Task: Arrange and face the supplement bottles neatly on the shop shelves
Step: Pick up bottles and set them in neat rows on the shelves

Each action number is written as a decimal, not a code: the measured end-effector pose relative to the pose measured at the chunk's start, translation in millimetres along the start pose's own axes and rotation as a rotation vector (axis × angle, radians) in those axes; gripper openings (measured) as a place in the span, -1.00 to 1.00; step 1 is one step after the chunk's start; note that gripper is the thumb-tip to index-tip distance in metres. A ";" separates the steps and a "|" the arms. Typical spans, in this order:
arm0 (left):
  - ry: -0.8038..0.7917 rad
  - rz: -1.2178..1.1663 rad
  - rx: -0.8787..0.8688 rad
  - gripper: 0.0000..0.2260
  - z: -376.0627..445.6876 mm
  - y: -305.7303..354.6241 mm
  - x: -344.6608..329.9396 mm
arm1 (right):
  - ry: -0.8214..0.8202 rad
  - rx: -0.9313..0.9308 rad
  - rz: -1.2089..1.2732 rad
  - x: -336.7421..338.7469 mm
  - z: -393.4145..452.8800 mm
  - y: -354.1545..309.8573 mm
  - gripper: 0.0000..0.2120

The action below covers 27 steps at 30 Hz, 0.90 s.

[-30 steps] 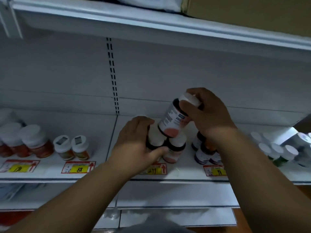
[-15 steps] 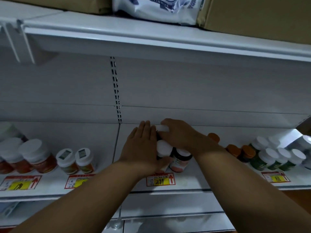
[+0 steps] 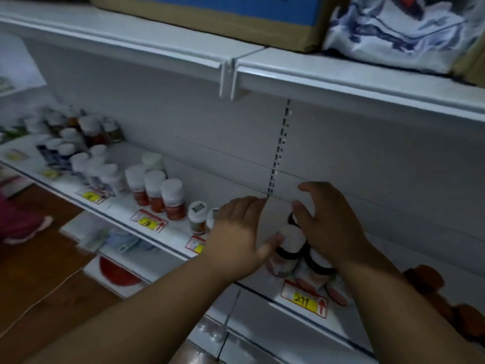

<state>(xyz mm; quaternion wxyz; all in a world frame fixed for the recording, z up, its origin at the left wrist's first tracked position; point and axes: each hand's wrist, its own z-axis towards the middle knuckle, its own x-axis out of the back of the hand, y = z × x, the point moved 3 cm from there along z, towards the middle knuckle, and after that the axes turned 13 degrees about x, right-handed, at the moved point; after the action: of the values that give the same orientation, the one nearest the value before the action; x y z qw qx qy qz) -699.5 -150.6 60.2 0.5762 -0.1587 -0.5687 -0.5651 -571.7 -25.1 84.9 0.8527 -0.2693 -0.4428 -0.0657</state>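
Note:
A cluster of white-capped supplement bottles (image 3: pixel 287 248) with black neck bands and pinkish contents stands on the white shelf (image 3: pixel 262 291), above a yellow 299 price tag (image 3: pixel 304 300). My left hand (image 3: pixel 236 232) is flat against the cluster's left side, its thumb touching the front bottle's cap. Over the back of the cluster, my right hand (image 3: pixel 330 224) arches with fingers apart; a black-banded rear bottle (image 3: pixel 291 219) peeks out under its thumb. Neither hand grips a bottle. My right wrist hides part of the cluster.
Left along the shelf stand two small bottles (image 3: pixel 197 216), three red-labelled bottles (image 3: pixel 172 198) and several more farther off. Orange-capped bottles (image 3: pixel 422 279) sit at the right. A cardboard box (image 3: pixel 223 14) and a bag (image 3: pixel 393 30) rest on the upper shelf.
My right hand set the raised bottle down behind the cluster and has opened above it. My left hand stays at the cluster's left side. The view has swung left.

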 end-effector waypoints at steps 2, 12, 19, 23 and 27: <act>0.021 0.090 0.085 -0.41 -15.1 -27.8 16.5 | -0.042 0.085 0.040 -17.6 7.7 -33.6 -0.63; 0.238 0.146 0.430 -0.48 -83.5 -198.8 135.6 | -0.227 0.467 0.219 -146.5 71.9 -234.9 -0.75; 0.268 0.144 0.520 -0.51 -93.1 -337.6 226.3 | -0.266 0.459 0.380 -249.9 134.3 -362.3 -0.76; 0.234 0.139 0.507 -0.49 -76.7 -390.3 257.3 | -0.250 0.424 0.390 -281.0 171.3 -396.5 -0.76; 0.204 0.100 0.458 -0.52 -37.4 -434.9 259.0 | -0.211 0.366 0.359 -305.4 219.4 -389.1 -0.81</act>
<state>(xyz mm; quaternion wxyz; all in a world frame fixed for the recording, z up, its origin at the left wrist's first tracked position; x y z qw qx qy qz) -1117.4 -438.6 65.1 0.6788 0.0060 -0.6122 -0.4054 -1049.0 -279.6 101.1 0.8344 -0.1901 -0.4788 0.1960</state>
